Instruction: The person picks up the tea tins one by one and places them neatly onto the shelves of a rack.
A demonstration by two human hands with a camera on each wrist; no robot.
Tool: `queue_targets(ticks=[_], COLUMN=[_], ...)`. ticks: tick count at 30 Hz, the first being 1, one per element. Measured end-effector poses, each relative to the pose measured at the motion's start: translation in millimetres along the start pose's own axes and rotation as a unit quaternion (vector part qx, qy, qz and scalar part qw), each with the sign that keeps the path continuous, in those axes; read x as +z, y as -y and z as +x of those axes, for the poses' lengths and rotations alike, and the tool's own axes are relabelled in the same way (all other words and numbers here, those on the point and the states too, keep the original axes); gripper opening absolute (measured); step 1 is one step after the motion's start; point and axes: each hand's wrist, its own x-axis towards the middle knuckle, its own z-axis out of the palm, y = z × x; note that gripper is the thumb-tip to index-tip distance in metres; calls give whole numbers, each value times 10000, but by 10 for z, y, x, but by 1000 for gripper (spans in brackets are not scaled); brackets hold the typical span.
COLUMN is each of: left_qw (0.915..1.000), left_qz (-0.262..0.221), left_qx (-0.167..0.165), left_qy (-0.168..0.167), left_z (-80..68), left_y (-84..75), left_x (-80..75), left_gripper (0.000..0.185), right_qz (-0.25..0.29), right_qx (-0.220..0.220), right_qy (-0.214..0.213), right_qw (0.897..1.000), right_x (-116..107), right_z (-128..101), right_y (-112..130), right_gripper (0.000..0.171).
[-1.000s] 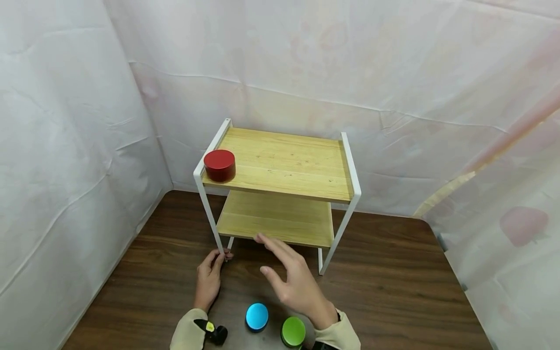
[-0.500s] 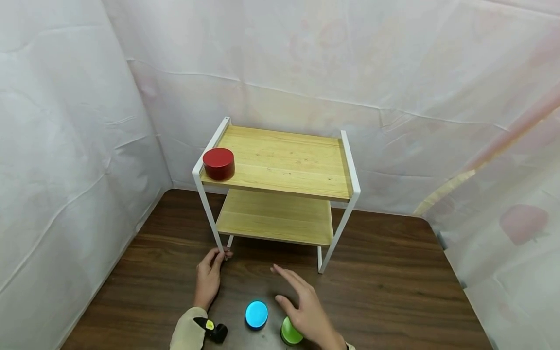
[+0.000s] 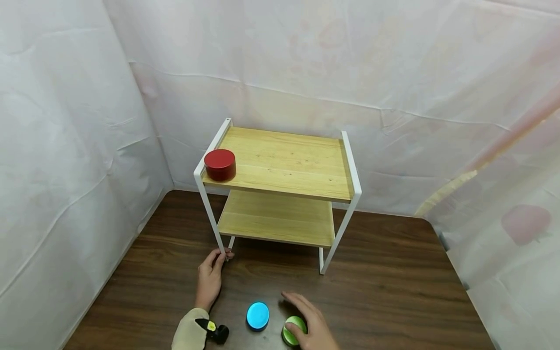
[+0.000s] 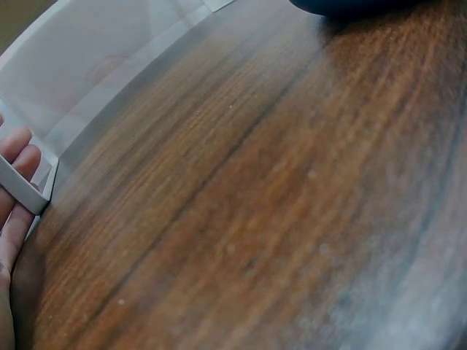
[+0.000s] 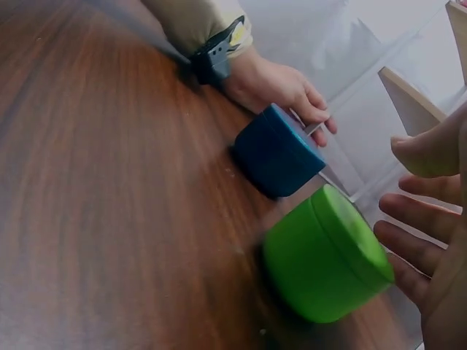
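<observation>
We steady the rack's near-left leg (image 3: 217, 238) with our left hand (image 3: 211, 279) pinching it; our open right hand (image 3: 311, 324) reaches the green tin (image 3: 292, 330) near us, next needing a closing grip

Green round tin (image 3: 292, 331), bright blue round tin (image 3: 257, 316), glossy red round tin (image 3: 220, 165) on the top board. Shelf (image 3: 280, 167) has light yellow wood-grain boards in a white metal frame; counter (image 3: 385, 296) is dark brown wood grain. Backdrop sheets (image 3: 65, 121) white, faintly pink; sleeve (image 3: 189, 330) beige
</observation>
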Motion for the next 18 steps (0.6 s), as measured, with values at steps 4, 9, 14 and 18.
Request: queue_targets(ticks=[4, 9, 14, 18], left_qw=[10000, 10000, 9999, 9998], left_qz=[14, 40, 104, -53], left_qx=[-38, -54, 110, 140], left_qy=[-9, -48, 55, 144], left_z=[-44, -18, -6, -2], left_y=[-190, -14, 78, 78], left_x=[20, 20, 0, -17], left_gripper=[24, 24, 25, 27], right_qz=[142, 176, 244, 235], right_qx=[-175, -700, -593, -711], right_qy=[265, 391, 580, 635], right_qw=[9994, 9966, 9963, 9952], right_x=[10, 78, 89, 117], right_z=[-63, -121, -186, -207], right_y=[-102, -288, -273, -290], right_gripper=[55, 58, 62, 61])
